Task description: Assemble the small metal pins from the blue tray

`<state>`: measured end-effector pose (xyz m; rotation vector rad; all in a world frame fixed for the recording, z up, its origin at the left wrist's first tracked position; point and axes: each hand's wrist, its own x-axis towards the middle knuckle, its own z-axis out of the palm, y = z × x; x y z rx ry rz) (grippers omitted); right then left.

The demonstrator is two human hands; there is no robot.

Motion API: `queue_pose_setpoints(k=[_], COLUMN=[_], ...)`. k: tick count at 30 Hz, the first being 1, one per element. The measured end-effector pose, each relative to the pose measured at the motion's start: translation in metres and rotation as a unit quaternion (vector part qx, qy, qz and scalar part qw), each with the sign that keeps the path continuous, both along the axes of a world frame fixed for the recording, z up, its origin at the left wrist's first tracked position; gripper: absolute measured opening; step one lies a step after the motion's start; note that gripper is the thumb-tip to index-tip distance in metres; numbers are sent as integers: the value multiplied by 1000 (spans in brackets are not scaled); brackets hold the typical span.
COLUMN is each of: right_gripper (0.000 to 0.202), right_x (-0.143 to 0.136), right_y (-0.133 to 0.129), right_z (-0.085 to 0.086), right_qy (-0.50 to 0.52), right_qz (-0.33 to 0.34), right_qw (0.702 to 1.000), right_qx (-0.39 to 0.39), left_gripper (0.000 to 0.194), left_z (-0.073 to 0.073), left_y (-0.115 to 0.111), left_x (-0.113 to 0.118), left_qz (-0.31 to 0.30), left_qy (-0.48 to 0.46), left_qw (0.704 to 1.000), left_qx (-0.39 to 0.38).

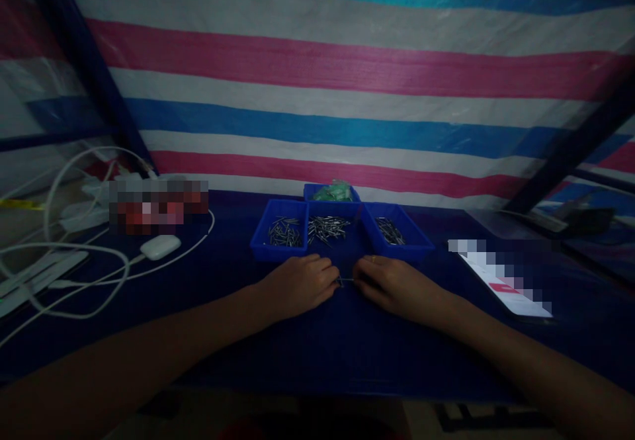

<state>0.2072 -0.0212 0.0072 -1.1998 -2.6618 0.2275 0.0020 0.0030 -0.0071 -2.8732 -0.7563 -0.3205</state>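
Note:
Between my two hands a thin metal pin (347, 280) shows, low over the table. My left hand (308, 284) is closed, its fingertips pinched at the pin's left end, where a small metal bit pokes out. My right hand (391, 282) is closed around the other end; its fingers hide the rest. Just beyond the hands, a loose pile of similar metal pins (328, 228) lies between a left blue bin (278, 252) and a right blue bin (404, 251), both holding more metal pieces. Whether these are nails or screws I cannot tell.
A back blue bin (310, 192) holds green-tinted plastic packets (337, 191). White cables (124, 261), a white charger case (161, 247) and a power strip lie at left. To the right lies a lit phone (516, 294). A striped sheet (347, 76) hangs behind the blue table (317, 360).

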Motion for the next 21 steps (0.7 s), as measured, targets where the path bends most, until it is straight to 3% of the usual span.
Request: queue_pose_setpoints(k=[9, 13, 17, 21], right_gripper=[6, 5, 5, 9], right_x=[-1, -1, -2, -3], right_y=[-2, -4, -5, -6], right_z=[4, 7, 8, 9], right_qy=[3, 1, -2, 16], right_qz=[-1, 11, 23, 45], right_qw=[1000, 1000, 999, 998], right_qx=[-13, -24, -32, -34], left_gripper=[20, 32, 16, 12], left_z=[3, 5, 6, 6], left_y=[-6, -9, -7, -5], left_x=[-1, 0, -1, -2], left_qz=[14, 26, 8, -2], left_qy=[13, 8, 23, 26], left_qw=[1000, 1000, 1000, 1000], left_qx=[4, 11, 2, 0])
